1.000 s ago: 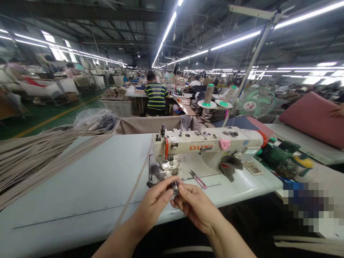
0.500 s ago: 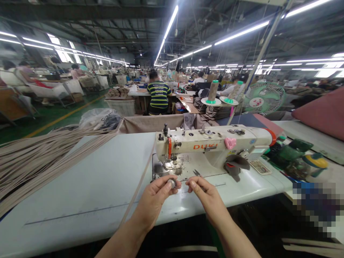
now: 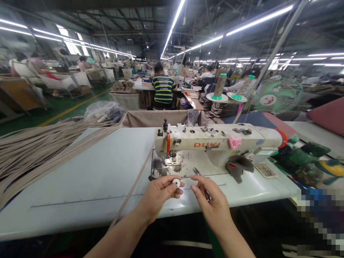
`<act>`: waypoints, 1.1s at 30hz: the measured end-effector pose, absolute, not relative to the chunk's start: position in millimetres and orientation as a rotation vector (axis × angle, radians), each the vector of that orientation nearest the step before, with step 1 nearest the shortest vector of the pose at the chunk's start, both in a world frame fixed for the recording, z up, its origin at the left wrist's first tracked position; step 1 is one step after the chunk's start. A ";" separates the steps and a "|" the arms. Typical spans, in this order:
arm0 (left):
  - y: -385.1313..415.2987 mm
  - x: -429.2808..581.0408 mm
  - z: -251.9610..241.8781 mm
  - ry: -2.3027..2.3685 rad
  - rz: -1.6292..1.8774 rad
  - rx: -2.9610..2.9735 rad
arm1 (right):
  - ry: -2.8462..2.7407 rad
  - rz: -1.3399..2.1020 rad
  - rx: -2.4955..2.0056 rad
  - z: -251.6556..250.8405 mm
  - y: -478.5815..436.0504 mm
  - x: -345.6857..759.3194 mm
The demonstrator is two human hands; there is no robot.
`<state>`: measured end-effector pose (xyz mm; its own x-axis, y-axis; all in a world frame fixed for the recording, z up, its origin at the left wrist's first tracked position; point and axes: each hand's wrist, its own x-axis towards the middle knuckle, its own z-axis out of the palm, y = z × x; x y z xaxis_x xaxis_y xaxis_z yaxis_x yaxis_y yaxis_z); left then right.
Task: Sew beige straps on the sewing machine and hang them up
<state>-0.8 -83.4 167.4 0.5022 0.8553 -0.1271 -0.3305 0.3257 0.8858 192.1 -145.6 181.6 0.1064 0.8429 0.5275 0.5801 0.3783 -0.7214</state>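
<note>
Orange brand lettering "DUKI" on the front of the cream sewing machine (image 3: 215, 141) at frame centre, faint white print on the back of the striped shirt (image 3: 163, 87) at upper centre, too small to read

The right hand (image 3: 212, 200) hides most of the snips (image 3: 200, 178); a blurred patch (image 3: 321, 218) covers the desk's (image 3: 80, 179) right end.
</note>
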 end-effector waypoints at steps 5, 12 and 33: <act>-84.1 7.7 165.0 0.612 0.820 1.024 | -1.669 0.427 -1.192 185.7 -142.2 191.5; -80.8 18.8 163.6 0.546 0.729 0.992 | -1.837 0.608 -1.101 186.8 -135.3 206.4; -65.6 32.7 144.1 0.610 0.599 0.936 | -1.906 0.769 -0.826 183.8 -107.3 216.4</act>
<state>32.7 -65.6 144.1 0.6812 0.7000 -0.2143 -0.2019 0.4610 0.8642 216.4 -107.3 183.8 -0.3783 0.7909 0.4811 0.2359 0.5849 -0.7760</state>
